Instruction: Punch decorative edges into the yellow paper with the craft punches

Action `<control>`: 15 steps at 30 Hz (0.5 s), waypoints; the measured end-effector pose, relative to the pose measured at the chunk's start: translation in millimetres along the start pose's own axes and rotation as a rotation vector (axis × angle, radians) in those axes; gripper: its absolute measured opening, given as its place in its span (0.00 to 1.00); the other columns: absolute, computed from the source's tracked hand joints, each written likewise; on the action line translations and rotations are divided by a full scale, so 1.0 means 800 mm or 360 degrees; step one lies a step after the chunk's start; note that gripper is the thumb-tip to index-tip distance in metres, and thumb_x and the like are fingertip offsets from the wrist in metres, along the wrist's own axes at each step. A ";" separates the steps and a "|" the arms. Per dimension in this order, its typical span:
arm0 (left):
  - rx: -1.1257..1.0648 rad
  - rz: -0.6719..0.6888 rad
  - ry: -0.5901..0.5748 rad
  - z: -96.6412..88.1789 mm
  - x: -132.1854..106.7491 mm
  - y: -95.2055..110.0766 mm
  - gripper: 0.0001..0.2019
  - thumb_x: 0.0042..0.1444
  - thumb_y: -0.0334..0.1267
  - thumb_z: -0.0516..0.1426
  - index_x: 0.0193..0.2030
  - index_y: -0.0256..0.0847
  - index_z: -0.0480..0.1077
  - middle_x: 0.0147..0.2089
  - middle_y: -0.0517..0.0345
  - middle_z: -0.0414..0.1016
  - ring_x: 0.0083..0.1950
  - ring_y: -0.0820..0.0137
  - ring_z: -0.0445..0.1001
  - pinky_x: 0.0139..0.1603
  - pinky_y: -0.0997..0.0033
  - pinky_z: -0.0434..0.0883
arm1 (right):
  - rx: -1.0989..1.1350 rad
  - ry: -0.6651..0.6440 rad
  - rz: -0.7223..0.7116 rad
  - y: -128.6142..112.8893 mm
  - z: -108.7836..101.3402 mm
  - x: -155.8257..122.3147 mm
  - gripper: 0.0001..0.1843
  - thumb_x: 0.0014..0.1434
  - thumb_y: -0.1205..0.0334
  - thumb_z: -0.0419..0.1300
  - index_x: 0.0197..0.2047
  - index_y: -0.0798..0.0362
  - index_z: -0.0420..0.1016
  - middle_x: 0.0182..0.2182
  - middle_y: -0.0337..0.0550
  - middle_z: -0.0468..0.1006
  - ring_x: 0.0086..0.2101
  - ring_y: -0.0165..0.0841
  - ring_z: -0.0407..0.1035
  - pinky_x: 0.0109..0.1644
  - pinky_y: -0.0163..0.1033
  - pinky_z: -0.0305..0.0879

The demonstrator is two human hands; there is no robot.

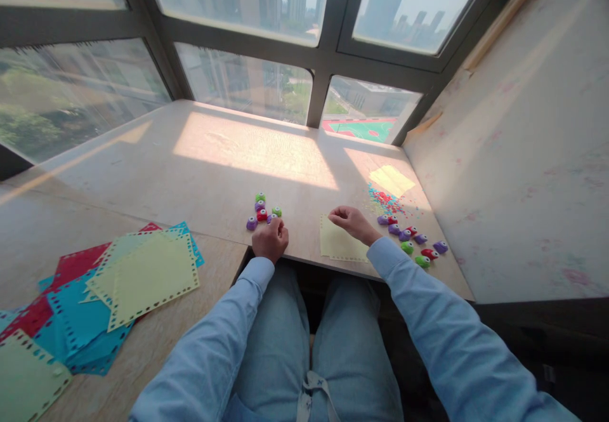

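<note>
My left hand is closed in a fist at the table's front edge. Just beyond its knuckles is a small group of craft punches, among them a red punch and a purple punch. What the fist holds, if anything, is hidden. My right hand is closed with fingertips pinched over the upper left part of a pale yellow sheet with small holes along its edges. Whatever might be between those fingertips is too small to make out.
More craft punches, including a green punch, lie right of the sheet. Behind them are scattered paper bits and another yellow sheet. Overlapping punched sheets in yellow, blue and red cover the left. Windows and a wall bound the table.
</note>
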State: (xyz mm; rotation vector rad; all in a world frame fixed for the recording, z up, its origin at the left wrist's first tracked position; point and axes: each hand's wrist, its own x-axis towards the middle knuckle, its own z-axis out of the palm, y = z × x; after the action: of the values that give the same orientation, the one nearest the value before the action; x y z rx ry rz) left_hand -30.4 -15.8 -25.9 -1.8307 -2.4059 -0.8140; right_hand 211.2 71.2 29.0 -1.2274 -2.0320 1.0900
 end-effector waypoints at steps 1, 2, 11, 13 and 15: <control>0.0012 0.0000 0.0014 0.000 0.000 0.000 0.08 0.57 0.37 0.53 0.35 0.41 0.73 0.30 0.53 0.76 0.33 0.62 0.73 0.31 0.67 0.57 | 0.0023 0.0021 0.0026 0.003 -0.007 -0.002 0.18 0.53 0.47 0.59 0.32 0.56 0.74 0.24 0.39 0.74 0.25 0.29 0.63 0.29 0.35 0.59; 0.0021 0.0002 0.0032 0.000 0.000 0.000 0.08 0.57 0.37 0.53 0.35 0.42 0.73 0.29 0.53 0.76 0.32 0.62 0.73 0.31 0.67 0.56 | 0.0035 0.0045 0.0048 0.006 -0.014 -0.004 0.18 0.52 0.47 0.60 0.32 0.56 0.74 0.24 0.39 0.73 0.25 0.29 0.63 0.29 0.36 0.58; 0.0044 0.0069 0.0174 0.001 0.003 -0.001 0.07 0.54 0.37 0.53 0.33 0.42 0.73 0.28 0.54 0.76 0.32 0.62 0.72 0.30 0.67 0.54 | -0.0177 0.0231 0.0156 0.047 -0.106 -0.019 0.14 0.50 0.51 0.60 0.29 0.54 0.74 0.23 0.38 0.72 0.24 0.29 0.62 0.30 0.37 0.59; 0.0050 0.0071 0.0174 0.001 0.003 -0.002 0.07 0.55 0.37 0.53 0.33 0.42 0.73 0.28 0.54 0.76 0.32 0.62 0.72 0.29 0.67 0.54 | -0.0245 0.0276 0.0247 0.057 -0.132 -0.023 0.12 0.50 0.53 0.59 0.29 0.54 0.73 0.22 0.37 0.71 0.23 0.29 0.61 0.29 0.36 0.58; 0.0054 0.0058 0.0171 0.001 0.003 -0.003 0.08 0.55 0.37 0.53 0.33 0.42 0.73 0.27 0.54 0.76 0.31 0.62 0.72 0.29 0.67 0.54 | -0.0389 0.0343 0.0302 0.066 -0.156 -0.026 0.08 0.50 0.58 0.58 0.26 0.53 0.72 0.21 0.37 0.71 0.24 0.30 0.62 0.30 0.37 0.58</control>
State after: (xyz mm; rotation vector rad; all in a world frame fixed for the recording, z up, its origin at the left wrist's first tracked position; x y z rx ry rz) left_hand -32.9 -13.5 -26.6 -1.7652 -2.3006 -0.8400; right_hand 340.2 112.8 51.0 -1.6145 -1.9542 0.7655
